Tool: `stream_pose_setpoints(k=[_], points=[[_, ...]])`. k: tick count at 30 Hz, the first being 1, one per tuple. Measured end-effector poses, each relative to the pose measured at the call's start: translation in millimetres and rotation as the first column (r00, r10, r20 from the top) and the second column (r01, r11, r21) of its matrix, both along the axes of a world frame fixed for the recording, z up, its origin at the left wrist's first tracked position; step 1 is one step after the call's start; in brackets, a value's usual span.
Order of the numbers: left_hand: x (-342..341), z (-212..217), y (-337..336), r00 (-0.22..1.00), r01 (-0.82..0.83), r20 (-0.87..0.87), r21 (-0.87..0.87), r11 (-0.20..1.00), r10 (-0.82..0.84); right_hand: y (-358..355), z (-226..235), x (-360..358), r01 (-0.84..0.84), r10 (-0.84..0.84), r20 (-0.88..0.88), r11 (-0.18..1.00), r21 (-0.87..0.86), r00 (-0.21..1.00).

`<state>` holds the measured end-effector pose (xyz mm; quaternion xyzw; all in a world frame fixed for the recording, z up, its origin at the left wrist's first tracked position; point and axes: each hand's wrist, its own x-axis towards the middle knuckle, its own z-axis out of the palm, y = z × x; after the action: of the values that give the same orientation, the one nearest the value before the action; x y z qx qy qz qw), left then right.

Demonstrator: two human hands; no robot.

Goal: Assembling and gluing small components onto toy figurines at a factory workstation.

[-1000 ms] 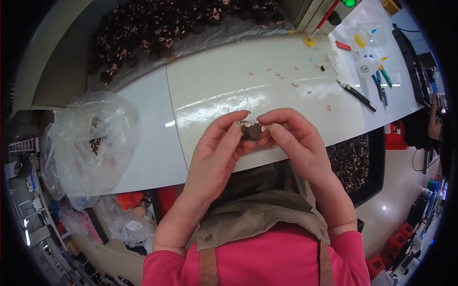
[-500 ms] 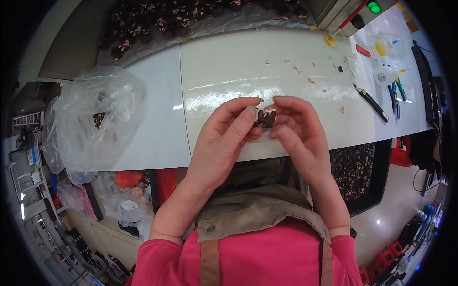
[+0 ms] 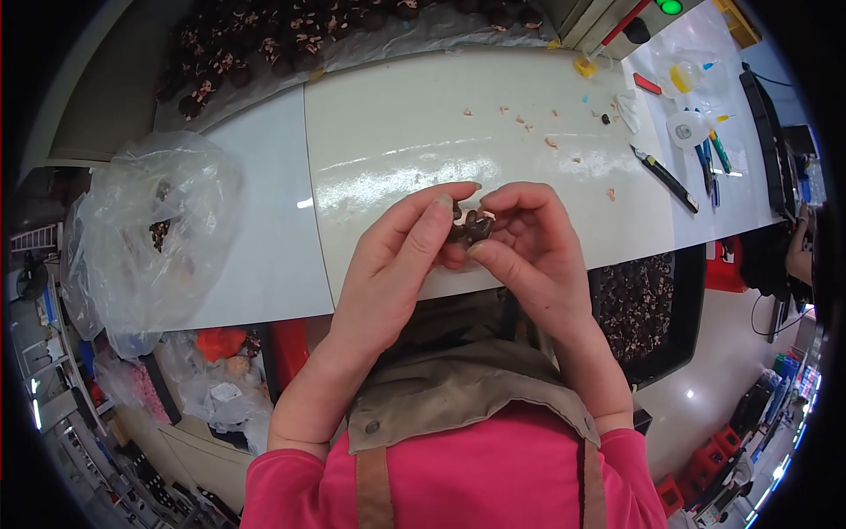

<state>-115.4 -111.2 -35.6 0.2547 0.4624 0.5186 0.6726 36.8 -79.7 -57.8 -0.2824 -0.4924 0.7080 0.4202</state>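
Note:
Above the near part of the white table, both my hands hold a small, glossy dark brown piece with pale pink parts [image 3: 477,230]; its exact kind is not clear. My left hand [image 3: 388,273] pinches its left side between thumb and fingers. From the right, my right hand [image 3: 546,256] has its thumb against the lower edge and bent fingers behind it. Part of the piece is hidden by my fingers. Farther off on the table lie small pinkish scraps [image 3: 551,142] and one tiny dark bit [image 3: 605,119].
Many similar dark pieces [image 3: 282,40] cover a grey sheet at the back. A clear plastic bag [image 3: 207,207] sits left. On the right lie a utility knife [image 3: 674,183], pens [image 3: 721,152] and squeeze bottles [image 3: 688,130]. A black tray [image 3: 689,309] of dark pieces stands below the table edge.
My right thumb and fingers have closed in on the piece, which is turned differently between my hands. The whole view has shifted slightly, so the table appears farther left.

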Motion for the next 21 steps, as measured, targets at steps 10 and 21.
stream_pose_setpoints(k=[10,21], points=[[-2,-6,-1,0.998,0.036,-0.052,0.013,0.999,-0.035,0,6,-3,-0.032,0.028,-0.041,0.995,-0.092,0.999],[-9,31,1,0.842,-0.204,-0.434,0.291,0.935,0.319,-9,15,27,0.071,-0.062,0.059,0.984,-0.161,0.996]])
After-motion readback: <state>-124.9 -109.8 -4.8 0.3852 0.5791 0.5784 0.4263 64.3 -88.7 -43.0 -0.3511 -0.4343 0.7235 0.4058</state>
